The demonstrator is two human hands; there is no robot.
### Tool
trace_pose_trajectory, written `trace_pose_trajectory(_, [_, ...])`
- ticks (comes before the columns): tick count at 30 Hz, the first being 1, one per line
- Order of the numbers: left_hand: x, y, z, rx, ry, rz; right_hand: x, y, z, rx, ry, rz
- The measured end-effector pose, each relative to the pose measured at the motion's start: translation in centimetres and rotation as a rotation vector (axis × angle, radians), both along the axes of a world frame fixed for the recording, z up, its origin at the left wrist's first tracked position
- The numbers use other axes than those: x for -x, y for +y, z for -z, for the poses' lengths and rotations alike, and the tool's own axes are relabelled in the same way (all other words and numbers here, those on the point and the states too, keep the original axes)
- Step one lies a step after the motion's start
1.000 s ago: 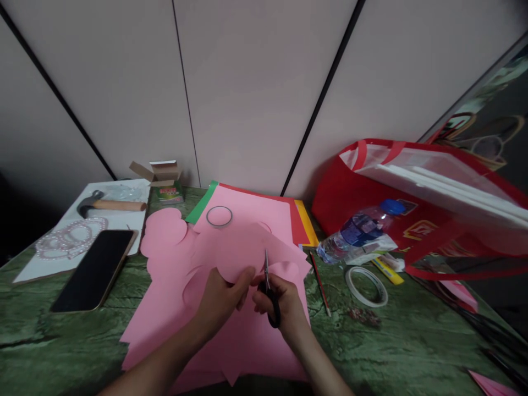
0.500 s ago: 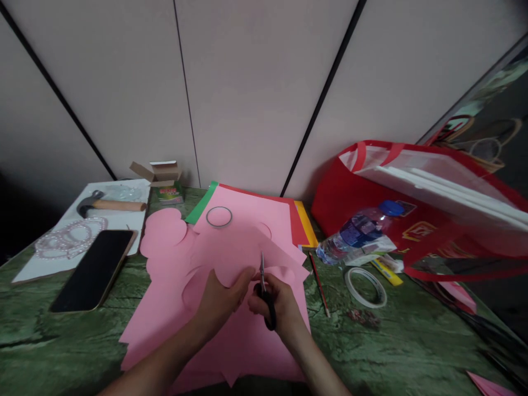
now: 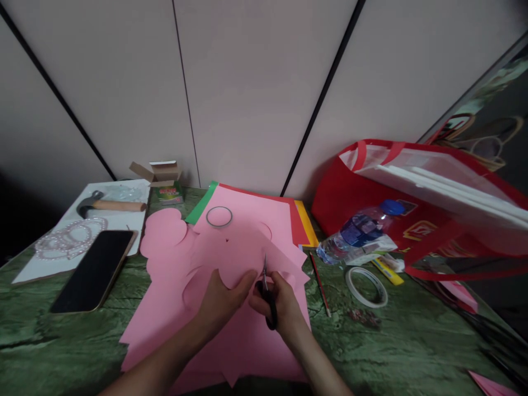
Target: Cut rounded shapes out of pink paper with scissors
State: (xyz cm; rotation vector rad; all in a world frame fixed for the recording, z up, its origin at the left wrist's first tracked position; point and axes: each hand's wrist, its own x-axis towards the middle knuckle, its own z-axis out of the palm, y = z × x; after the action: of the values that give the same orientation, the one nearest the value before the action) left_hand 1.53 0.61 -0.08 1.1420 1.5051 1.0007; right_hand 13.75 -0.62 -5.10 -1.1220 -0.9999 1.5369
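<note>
My right hand [image 3: 280, 302] is closed around the black handles of a pair of scissors [image 3: 270, 305], whose blades point away from me. The blades meet the edge of a pink paper sheet [image 3: 235, 253]. My left hand [image 3: 225, 297] grips the near edge of that sheet, thumb toward the scissors; its other fingers are partly hidden. Beneath lie more pink sheets [image 3: 165, 330], some with curved cuts. Several round pink paper pieces [image 3: 163, 231] are piled to the left. A thin dark ring [image 3: 219, 216] rests on the pink paper at the back.
To the left are a phone [image 3: 94, 270], a bead string [image 3: 70, 239], a hammer [image 3: 117, 205] and a small open box [image 3: 167, 187]. On the right are a pencil [image 3: 320, 283], a tape roll [image 3: 366, 287], a water bottle [image 3: 358, 228] and a red bag [image 3: 338, 192]. A wall stands behind.
The scissors and my right hand have shifted very slightly, the blades now looking more closed. A small dark spot now shows on the pink paper. Otherwise things lie as before.
</note>
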Motion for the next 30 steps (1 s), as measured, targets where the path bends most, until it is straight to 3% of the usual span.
trace_pose_trajectory(15, [-0.2,0.1,-0.1,-0.079,0.009,0.067,0.1,-0.1,1.1,-0.002,-0.031,0.048])
trace_pose_trajectory(30, [0.0,0.0,0.2,-0.067,0.058,0.052,0.1,-0.1,-0.4,-0.003,-0.107,0.058])
